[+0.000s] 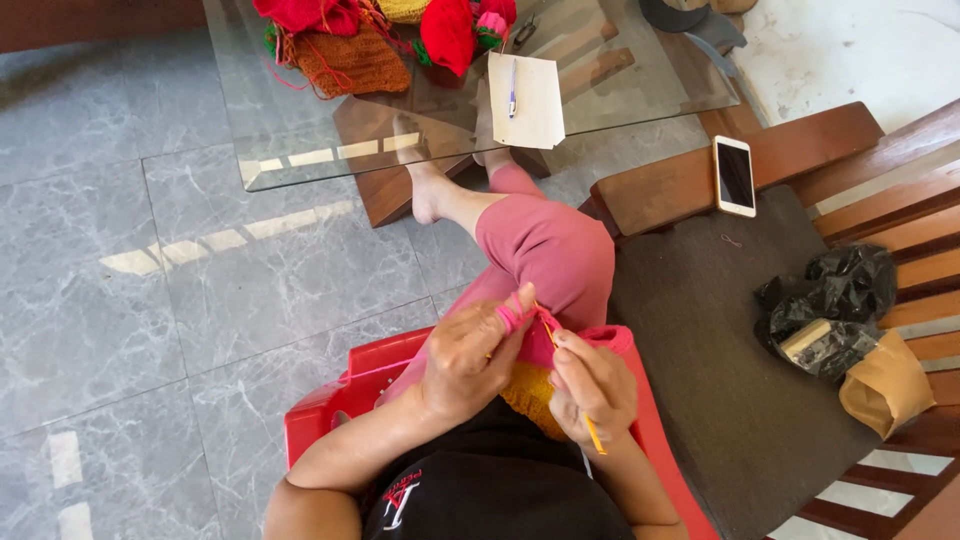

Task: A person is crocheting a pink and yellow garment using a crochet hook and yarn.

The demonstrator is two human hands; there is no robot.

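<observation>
We've got pink yarn looped over our left hand, our right hand gripping the crochet hook, the pink-and-yellow piece only partly worked.

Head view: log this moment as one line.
left hand: pink yarn looped over finger | right hand: holds crochet hook | work: pink-and-yellow crochet piece
</observation>
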